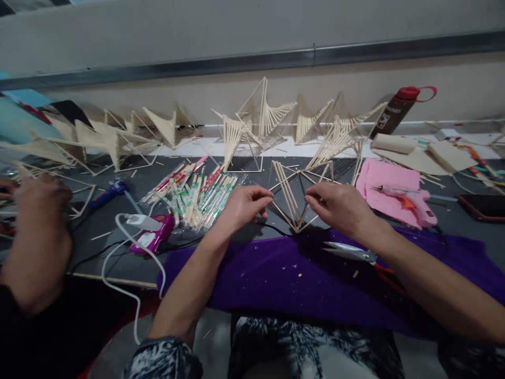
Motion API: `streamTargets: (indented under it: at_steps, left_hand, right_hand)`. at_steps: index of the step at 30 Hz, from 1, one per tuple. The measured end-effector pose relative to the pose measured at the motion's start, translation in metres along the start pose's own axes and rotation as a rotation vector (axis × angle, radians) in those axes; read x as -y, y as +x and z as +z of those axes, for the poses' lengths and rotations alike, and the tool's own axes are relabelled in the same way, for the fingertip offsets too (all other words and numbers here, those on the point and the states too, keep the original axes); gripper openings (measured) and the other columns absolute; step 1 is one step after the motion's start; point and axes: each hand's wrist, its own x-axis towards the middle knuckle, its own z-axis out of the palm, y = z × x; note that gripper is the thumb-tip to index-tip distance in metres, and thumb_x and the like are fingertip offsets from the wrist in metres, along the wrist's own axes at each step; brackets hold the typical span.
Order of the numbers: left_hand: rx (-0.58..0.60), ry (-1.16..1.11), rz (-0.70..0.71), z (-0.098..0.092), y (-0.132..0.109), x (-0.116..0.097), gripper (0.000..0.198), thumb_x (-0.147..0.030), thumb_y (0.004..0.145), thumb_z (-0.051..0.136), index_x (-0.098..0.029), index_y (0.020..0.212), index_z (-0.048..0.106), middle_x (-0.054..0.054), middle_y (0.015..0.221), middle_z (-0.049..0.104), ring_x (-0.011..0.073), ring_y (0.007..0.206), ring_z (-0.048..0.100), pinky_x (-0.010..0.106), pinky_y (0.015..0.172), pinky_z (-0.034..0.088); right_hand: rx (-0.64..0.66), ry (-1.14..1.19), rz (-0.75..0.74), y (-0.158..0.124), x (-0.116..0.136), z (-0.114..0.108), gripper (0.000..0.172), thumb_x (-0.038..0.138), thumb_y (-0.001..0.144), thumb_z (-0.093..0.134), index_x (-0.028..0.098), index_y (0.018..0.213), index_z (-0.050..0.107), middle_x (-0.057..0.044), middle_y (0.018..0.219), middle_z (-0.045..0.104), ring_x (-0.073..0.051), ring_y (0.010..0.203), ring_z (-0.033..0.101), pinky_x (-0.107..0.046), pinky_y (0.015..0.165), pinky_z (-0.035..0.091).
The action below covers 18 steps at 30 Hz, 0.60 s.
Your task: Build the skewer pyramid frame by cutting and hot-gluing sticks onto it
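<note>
A small frame of thin wooden sticks [290, 192] stands in front of me, its sticks meeting in a point near the purple cloth. My left hand [248, 204] pinches at its left side, thumb against forefinger. On the opposite side my right hand [341, 204] is also closed in a pinch, at the frame's inner right sticks. Exactly which stick lies between the fingertips is hard to see. Below my right wrist, scissors [351, 251] with orange handles lie on the purple cloth [272, 273]. A pink and white glue gun [410, 202] rests on a pink cloth [389, 173] to the right.
Packs of wrapped chopsticks [197, 197] lie left of the frame, near a magenta power strip [158, 234] with white cables. Several stick models [272, 118] line the wall. A brown bottle [398, 110] and a phone [483, 207] are right. Another person's hand [41, 195] works far left, near a blue glue gun [108, 195].
</note>
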Motion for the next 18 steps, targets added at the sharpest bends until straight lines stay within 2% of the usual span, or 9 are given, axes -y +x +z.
streamTargets:
  at_steps: [4,7,12,18]
  left_hand:
    - [-0.257,-0.010,0.205,-0.020,0.016,-0.020,0.015,-0.028,0.073,0.062,-0.013,0.074,0.066,0.002,0.062,0.064,0.0055,0.040,0.053,0.015,0.035,0.036]
    - [-0.356,-0.073,0.322,-0.027,0.035,-0.024,0.018,-0.030,0.074,0.061,-0.013,0.072,0.066,0.002,0.063,0.065,0.0043,0.040,0.050,0.016,0.037,0.037]
    - [-0.299,-0.171,0.375,-0.022,0.055,-0.016,0.028,-0.031,0.075,0.060,-0.015,0.097,0.069,0.006,0.083,0.069,0.0052,0.047,0.054,0.017,0.038,0.034]
    - [-0.221,-0.099,0.417,-0.014,0.062,-0.020,0.026,-0.032,0.078,0.060,-0.016,0.095,0.072,0.007,0.087,0.069,0.0048,0.050,0.053,0.018,0.043,0.037]
  right_hand:
    - [-0.037,0.015,-0.007,-0.008,-0.005,0.003,0.022,0.027,0.085,0.048,0.017,0.089,0.068,-0.004,0.076,0.067,-0.014,0.066,0.060,-0.023,0.059,0.040]
    - [-0.025,0.021,0.006,-0.016,-0.010,0.004,0.024,0.029,0.086,0.048,0.017,0.091,0.068,-0.003,0.077,0.067,-0.014,0.066,0.061,-0.023,0.059,0.041]
    - [0.020,0.008,0.013,-0.034,-0.024,0.001,0.024,0.028,0.087,0.047,0.018,0.093,0.067,-0.003,0.082,0.069,-0.015,0.071,0.063,-0.024,0.063,0.043]
    - [0.037,-0.004,0.031,-0.043,-0.034,0.001,0.024,0.028,0.087,0.046,0.017,0.091,0.066,-0.003,0.081,0.069,-0.015,0.070,0.063,-0.024,0.062,0.044]
